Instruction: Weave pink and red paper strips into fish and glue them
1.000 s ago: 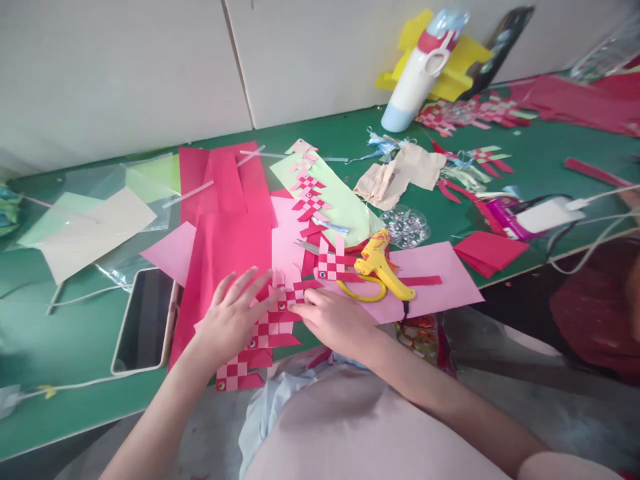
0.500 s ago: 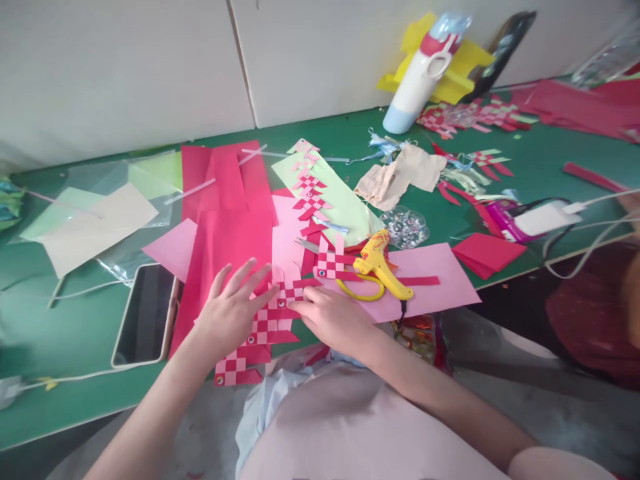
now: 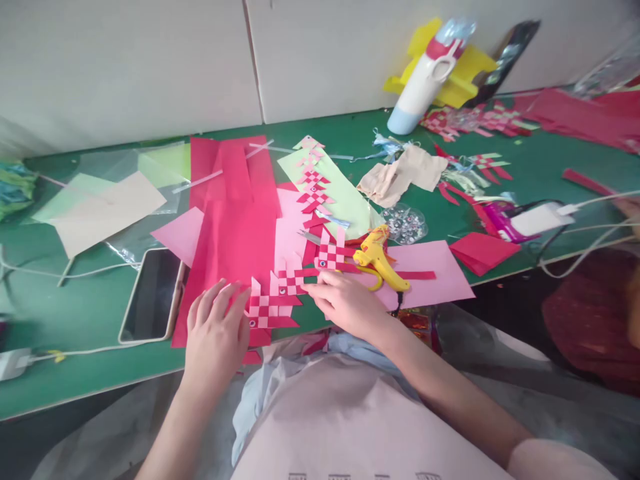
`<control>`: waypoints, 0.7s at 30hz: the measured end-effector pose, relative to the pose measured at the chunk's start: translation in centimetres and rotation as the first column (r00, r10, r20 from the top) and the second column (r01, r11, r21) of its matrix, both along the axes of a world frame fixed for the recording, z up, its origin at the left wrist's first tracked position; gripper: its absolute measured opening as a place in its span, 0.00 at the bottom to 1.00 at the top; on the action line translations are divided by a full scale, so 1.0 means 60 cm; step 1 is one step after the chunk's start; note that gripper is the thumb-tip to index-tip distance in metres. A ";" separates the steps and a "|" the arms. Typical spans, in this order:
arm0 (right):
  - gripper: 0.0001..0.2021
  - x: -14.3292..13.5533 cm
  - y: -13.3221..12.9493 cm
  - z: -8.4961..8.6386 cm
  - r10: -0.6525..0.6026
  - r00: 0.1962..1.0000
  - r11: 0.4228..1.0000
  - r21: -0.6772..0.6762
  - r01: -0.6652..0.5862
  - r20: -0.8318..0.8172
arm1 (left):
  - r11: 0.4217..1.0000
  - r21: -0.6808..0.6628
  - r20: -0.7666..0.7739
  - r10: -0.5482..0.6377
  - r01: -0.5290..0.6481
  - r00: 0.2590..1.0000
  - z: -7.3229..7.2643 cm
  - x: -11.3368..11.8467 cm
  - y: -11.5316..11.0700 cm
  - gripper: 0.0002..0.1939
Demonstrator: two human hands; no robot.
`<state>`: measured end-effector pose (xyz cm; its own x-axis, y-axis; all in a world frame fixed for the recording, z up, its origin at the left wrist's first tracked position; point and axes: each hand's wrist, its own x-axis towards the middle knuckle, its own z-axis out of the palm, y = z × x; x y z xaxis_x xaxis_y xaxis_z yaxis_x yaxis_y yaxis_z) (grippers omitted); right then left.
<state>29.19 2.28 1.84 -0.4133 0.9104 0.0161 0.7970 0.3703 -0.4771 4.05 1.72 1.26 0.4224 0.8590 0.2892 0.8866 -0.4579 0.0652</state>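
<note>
Woven pink-and-red paper fish lie in a slanting row near the table's front edge. My left hand [image 3: 217,327] is over the red paper [image 3: 235,233], fingers spread and curved downward, just left of the lowest fully visible fish [image 3: 267,311]. It covers most of another fish, whose red tail shows below it. My right hand [image 3: 345,300] has its fingers apart, with fingertips beside the tail of the middle fish [image 3: 291,282] and under the upper fish [image 3: 333,256]. Nothing is visibly gripped by either hand. A yellow glue gun [image 3: 380,260] lies right of the upper fish, over yellow-handled scissors [image 3: 369,277].
A phone [image 3: 153,297] lies at left. Behind are a string of small fish [image 3: 314,187] on green paper, beige cloth [image 3: 403,175], a container of googly eyes [image 3: 405,224] and a bottle [image 3: 425,80]. A power bank [image 3: 507,223] with cables and a person's arm are at right.
My left hand has moved left and down, off the middle fish and onto the lowest one. My right hand has shifted slightly right, away from the middle fish. The view has shifted a little.
</note>
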 end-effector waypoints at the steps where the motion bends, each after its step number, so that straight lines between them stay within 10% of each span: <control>1: 0.13 0.000 -0.004 -0.002 0.006 1.000 1.000 0.013 -0.006 0.014 | 0.999 0.019 0.032 0.038 -0.039 0.999 -0.002 0.000 -0.011 0.18; 9: 0.15 -0.034 -0.038 -0.023 0.044 0.989 0.990 0.124 -0.061 0.141 | 0.972 0.107 0.129 0.194 -0.208 0.973 -0.020 0.011 -0.067 0.15; 21: 0.10 0.013 -0.030 -0.016 -0.116 0.992 0.959 0.256 0.124 -0.046 | 0.998 0.019 0.126 0.057 -0.060 0.990 -0.024 0.056 -0.047 0.15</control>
